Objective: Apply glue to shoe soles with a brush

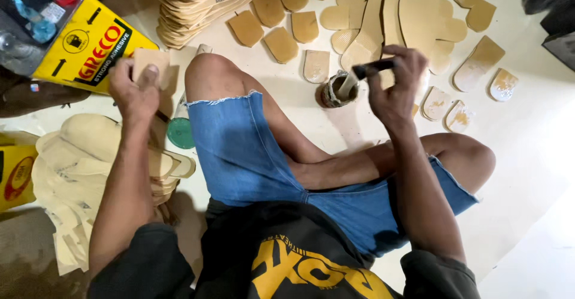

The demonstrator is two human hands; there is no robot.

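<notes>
- Landmark for all positions: small round glue pot, standing on the pale floor sheet just beyond the person's bent legs.
- Right hand: closed around the dark handle of a brush; hand sits just right of the pot and slightly above it in the picture.
- Brush slants down-left from the fist; bristle end dips into the mouth of the pot. Bristles look coated, pale.
- Left hand: well to the left of the pot, beyond the raised left knee. Fingers and thumb pinch a small tan heel-shaped piece, held flat side toward the camera.
- Held piece is clear of the floor; it overlaps the edge of a yellow adhesive can that lies further left of the pot.
- Far side of the pot: loose tan cut pieces spread on the sheet, some rounded, some squared off.
- Right of the pot: several pieces with a glossy wet-looking coat, lying singly, apart from one another.
- Up-left of the pot: a tall stack of tan insoles.
- Down-left of the pot, beside the left forearm: another heap of pale insoles.
- Green round lid on the floor between that heap and the denim shorts.
- Person seated on the floor, one knee up, other leg folded right of the pot.
</notes>
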